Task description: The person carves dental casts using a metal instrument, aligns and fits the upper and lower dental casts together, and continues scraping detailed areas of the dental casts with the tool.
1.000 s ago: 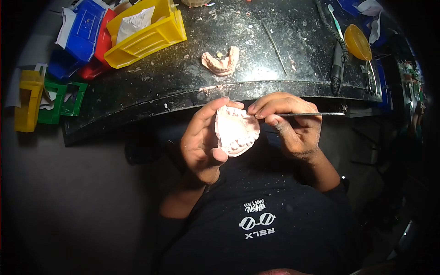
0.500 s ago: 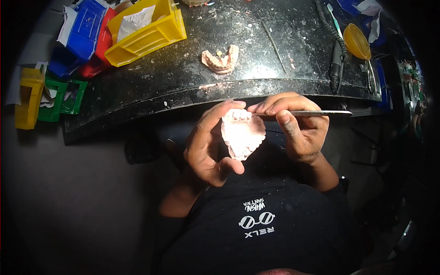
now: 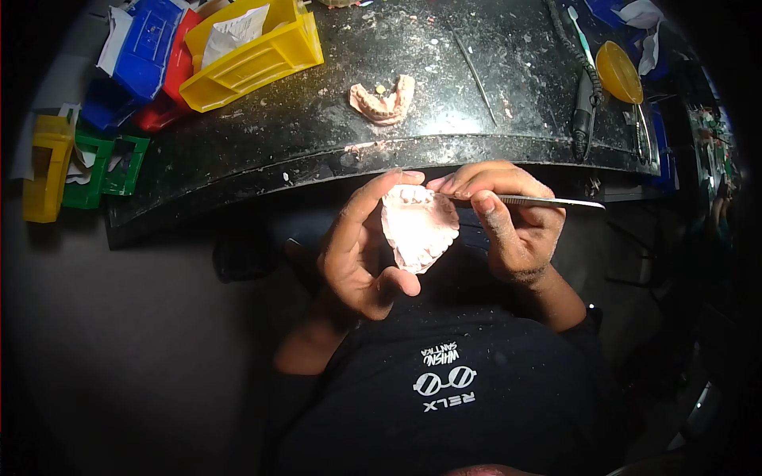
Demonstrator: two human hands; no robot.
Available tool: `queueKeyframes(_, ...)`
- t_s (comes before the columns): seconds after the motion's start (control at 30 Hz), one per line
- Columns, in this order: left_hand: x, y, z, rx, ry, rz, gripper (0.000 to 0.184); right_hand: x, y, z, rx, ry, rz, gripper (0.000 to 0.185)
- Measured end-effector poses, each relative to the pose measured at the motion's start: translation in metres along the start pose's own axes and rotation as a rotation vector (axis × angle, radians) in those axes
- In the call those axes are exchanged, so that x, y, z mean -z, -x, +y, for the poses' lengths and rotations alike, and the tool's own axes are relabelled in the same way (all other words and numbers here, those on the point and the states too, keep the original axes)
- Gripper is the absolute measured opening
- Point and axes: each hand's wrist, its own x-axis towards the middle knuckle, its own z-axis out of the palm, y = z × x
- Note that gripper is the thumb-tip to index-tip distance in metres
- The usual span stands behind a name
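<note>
My left hand [image 3: 349, 258] grips a pale plaster dental model [image 3: 417, 232], fingers along its far-left edge and thumb beneath its near end. The model's row of teeth faces up, and strong light washes out much of its surface. In my right hand [image 3: 520, 226] is a slim metal carving tool [image 3: 548, 201] with a ribbed grip, pinched between thumb and fingers. The tool lies nearly level, its working end at the model's upper right teeth; whether the tip touches them is hard to see. A second, horseshoe-shaped dental model [image 3: 383, 103] rests on the black workbench [image 3: 302, 135].
Beyond my hands, a thin metal rod [image 3: 476, 75] lies on the bench. A black handpiece [image 3: 583, 119] with a coiled cord, a toothbrush [image 3: 579, 33] and an orange bowl [image 3: 619, 71] are at the right. Yellow [image 3: 254, 71], blue [image 3: 147, 51] and green bins [image 3: 95, 166] stand at the left.
The dental model has shifted and tilted slightly in my left hand. My right hand has moved a little left, and the carving tool's outer end has dipped slightly.
</note>
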Motion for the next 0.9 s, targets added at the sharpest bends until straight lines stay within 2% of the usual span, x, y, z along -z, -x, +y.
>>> queueKeyframes(0.3,0.002,0.0,0.001,0.091,0.036,-0.011,0.099,0.001,0.003,0.0,-0.079,-0.02,0.023,0.01)
queueKeyframes(0.4,0.002,-0.005,0.004,0.19,0.031,0.063,0.112,0.004,0.001,-0.003,-0.152,-0.163,0.11,0.012)
queueKeyframes(0.5,0.011,-0.008,0.001,0.169,0.09,0.111,0.108,0.034,-0.017,-0.013,-0.365,0.17,0.218,0.019)
queueKeyframes(0.6,0.016,-0.016,0.003,0.099,0.173,0.189,0.104,0.072,-0.037,-0.005,-0.532,0.608,0.156,0.029)
queueKeyframes(0.67,0.023,-0.018,0.003,0.069,0.182,0.233,0.095,0.078,-0.042,0.0,-0.47,0.882,0.195,0.025)
queueKeyframes(0.7,0.031,-0.02,0.002,0.031,0.252,0.199,0.081,0.075,-0.045,-0.002,-0.44,1.027,0.216,0.023)
queueKeyframes(0.77,0.037,-0.022,0.006,0.036,0.3,0.292,0.07,0.061,-0.052,0.004,0.125,1.441,0.225,0.032)
queueKeyframes(0.8,0.041,-0.022,0.006,0.009,0.39,0.262,0.063,0.054,-0.054,0.008,0.099,1.312,0.144,0.044)
queueKeyframes(0.83,0.041,-0.022,0.006,0.005,0.386,0.254,0.063,0.041,-0.058,0.007,0.141,1.242,0.057,0.049)
queueKeyframes(0.9,0.041,-0.022,0.006,0.05,0.439,0.369,0.071,0.017,-0.062,0.025,0.21,1.179,-0.056,0.059)
